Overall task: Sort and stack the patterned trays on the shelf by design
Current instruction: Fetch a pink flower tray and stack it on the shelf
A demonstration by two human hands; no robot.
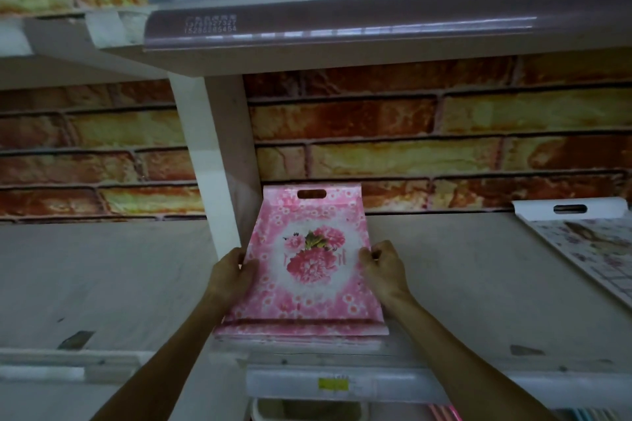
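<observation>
Both hands, the left hand (236, 272) and the right hand (381, 263), are gripping the side edges of the pink flowered tray (307, 270) lying between them, apparently squaring it atop the pink stack on the shelf (461, 280), well left of the pale tray (588, 236).

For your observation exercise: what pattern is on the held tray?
Pink floral tray, big pink blooms centred; head view.
</observation>
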